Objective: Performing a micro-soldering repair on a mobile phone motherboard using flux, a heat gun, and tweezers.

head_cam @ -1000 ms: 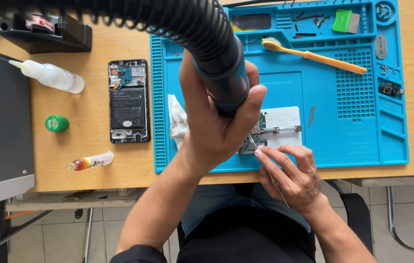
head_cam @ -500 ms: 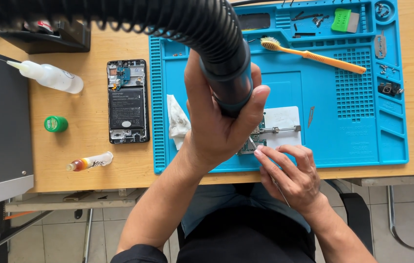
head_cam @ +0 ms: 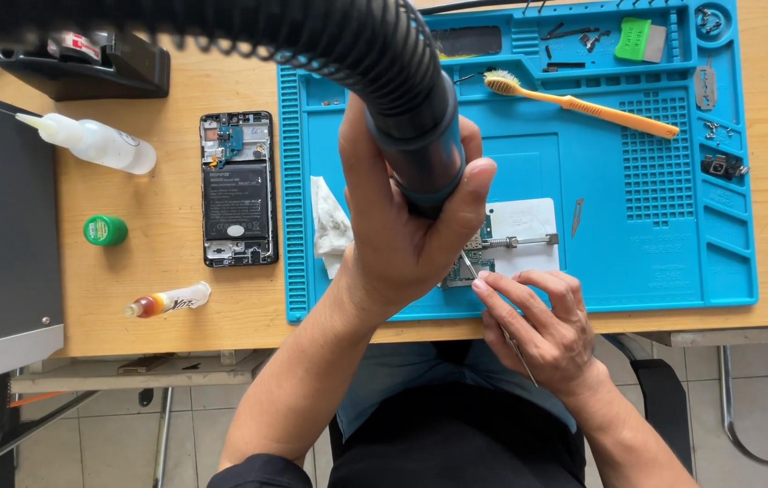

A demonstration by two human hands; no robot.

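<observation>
Since the earlier frames little has moved: the left hand (head_cam: 407, 239) has kept its wrap around the black ribbed tool (head_cam: 402, 108), the nozzle perhaps a shade closer to the board, and the right hand has not shifted.

At the 9 o'clock side of the wooden table (head_cam: 176, 307) lie a clear squeeze bottle (head_cam: 95, 142), a small green pot (head_cam: 105, 230) and an opened phone (head_cam: 237, 188) with its back off. Next comes the blue work mat (head_cam: 655, 235), with a crumpled white wipe (head_cam: 330, 226) near its 9 o'clock edge.

The left hand's fingers are curled shut round the tool's barrel, thumb at 3 o'clock, nozzle pointing down at the green circuit board (head_cam: 470, 262) clamped on a white holder (head_cam: 524, 237). The board sits just at 5 o'clock of that thumb.

The right hand (head_cam: 542, 325) pinches thin metal tweezers (head_cam: 492, 307) (tips at the board), board at 11 o'clock of its fingertips. An orange brush (head_cam: 583, 104) lies at 1 o'clock.
</observation>
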